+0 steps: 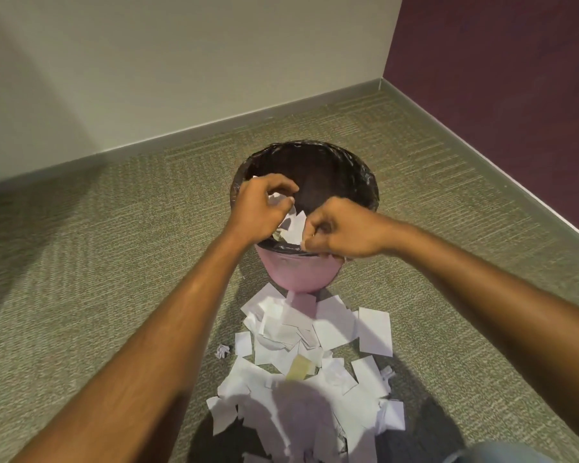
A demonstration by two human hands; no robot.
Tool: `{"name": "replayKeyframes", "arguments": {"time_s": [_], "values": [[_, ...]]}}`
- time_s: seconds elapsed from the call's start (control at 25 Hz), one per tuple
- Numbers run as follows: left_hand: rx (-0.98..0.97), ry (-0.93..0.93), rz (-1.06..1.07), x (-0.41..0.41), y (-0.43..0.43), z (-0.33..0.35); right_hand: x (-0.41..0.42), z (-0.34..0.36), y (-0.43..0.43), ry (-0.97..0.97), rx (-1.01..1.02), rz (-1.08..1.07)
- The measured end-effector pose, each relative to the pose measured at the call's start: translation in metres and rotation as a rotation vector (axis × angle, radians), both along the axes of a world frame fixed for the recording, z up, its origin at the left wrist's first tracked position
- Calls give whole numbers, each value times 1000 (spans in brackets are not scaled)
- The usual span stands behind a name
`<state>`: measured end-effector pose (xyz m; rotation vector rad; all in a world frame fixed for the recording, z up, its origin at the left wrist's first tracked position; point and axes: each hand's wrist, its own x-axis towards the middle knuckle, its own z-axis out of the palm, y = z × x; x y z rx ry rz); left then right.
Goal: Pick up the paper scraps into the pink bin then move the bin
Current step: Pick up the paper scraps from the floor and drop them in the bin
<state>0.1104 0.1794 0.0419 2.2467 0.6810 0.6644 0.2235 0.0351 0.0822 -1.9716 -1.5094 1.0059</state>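
A pink bin [298, 272] lined with a black bag [358, 175] stands on the carpet in a room corner. Both my hands hover over its mouth. My left hand [258, 208] has its fingers curled round white paper scraps [293, 228] that hang into the bin. My right hand [338, 230] is curled at the bin's near rim and pinches the edge of the same bunch of scraps. A wide pile of white paper scraps [301, 359] lies on the floor just in front of the bin, with one yellowish piece [298, 369] among them.
A small crumpled paper ball [223, 350] lies left of the pile. A cream wall [147, 78] runs behind the bin and a dark purple wall [498, 78] stands on the right, both with grey baseboards. Carpet [97, 245] stretches to the left.
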Motion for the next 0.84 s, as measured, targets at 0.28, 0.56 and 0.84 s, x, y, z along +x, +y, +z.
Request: {"name": "replayKeyframes", "arguments": {"time_s": [0.28,0.56,0.84], "values": [[-337,-106,-187,-11,-23,10,-12,-105,-33,-128,-471,245],[-705,556,-321,-57,-57,-93,-6,-205,-59,-489,-525,203],[26,1043,-207,-60,-101,-207,-7,-255,-55,-579,-554,195]]}}
